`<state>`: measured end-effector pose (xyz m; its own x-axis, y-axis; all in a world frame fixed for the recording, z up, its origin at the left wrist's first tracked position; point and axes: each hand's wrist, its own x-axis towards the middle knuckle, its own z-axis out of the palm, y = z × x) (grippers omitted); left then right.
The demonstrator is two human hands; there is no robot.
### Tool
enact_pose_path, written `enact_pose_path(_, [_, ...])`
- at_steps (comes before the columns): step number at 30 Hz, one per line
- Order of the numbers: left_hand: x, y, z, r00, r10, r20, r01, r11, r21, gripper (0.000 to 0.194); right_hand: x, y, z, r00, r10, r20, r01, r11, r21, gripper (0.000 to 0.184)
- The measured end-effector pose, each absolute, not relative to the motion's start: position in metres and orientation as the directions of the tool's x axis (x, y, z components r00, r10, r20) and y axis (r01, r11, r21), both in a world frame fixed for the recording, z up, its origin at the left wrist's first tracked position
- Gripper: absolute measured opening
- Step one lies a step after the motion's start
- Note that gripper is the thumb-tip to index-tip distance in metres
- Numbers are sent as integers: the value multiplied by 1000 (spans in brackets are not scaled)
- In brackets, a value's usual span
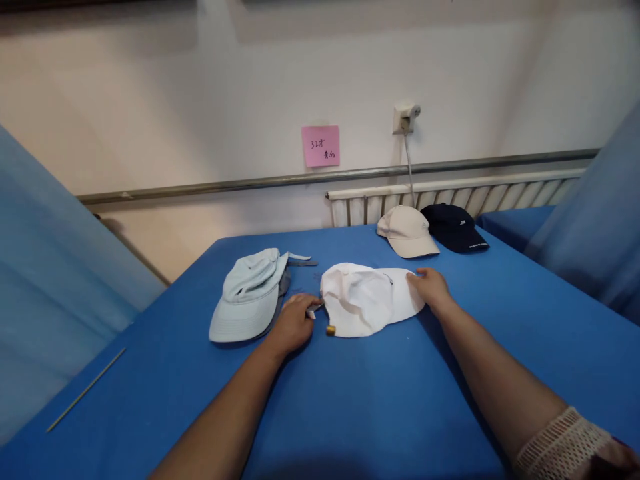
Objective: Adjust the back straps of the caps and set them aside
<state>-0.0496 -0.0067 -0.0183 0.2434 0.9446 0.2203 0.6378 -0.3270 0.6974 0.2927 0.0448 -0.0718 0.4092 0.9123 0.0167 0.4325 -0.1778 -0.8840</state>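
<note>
A white baseball cap (pixel 356 297) lies on its side in front of me, its brim pointing right. At the brim's outer edge, my right hand (pixel 433 288) is closed with the thumb on top and the fingers partly hidden. My left hand (pixel 296 323) pinches a small pale strap end at the cap's back edge. A brass-coloured buckle (pixel 331 330) sits at the cap's lower left corner. Just left of that hand rests a light blue cap (pixel 250 293), its brim toward me and its strap loose, with a grey cap (pixel 284 283) partly hidden behind it.
A beige cap (pixel 406 230) and a dark navy cap (pixel 454 228) stand at the back right of the blue-covered table (pixel 380 413). A thin stick (pixel 86 390) lies at the left. Blue curtains (pixel 55 287) hang on both sides; behind is a radiator (pixel 470 197).
</note>
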Motion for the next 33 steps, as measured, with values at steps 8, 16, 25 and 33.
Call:
enact_pose_path(8, [-41, -12, -19, 224, 972, -66, -56, 80, 995, 56, 269, 27, -64, 53, 965, -256, -135, -247, -959, 18])
enact_pose_path(16, [-62, 0, -8, 46, 982, -181, -607, 171, 776, 28, 259, 29, -59, -15, 916, -401, -545, -344, -765, 22])
enact_pose_path(25, [-27, -15, -18, -30, 944, -327, -518, 265, 813, 17, 223, 10, -50, -73, 950, -303, -815, -233, -531, 29])
enact_pose_path(33, [21, -40, -19, 63, 994, -86, -431, 105, 896, 39, 181, -32, -42, -339, 938, -65, -680, -292, -673, 41])
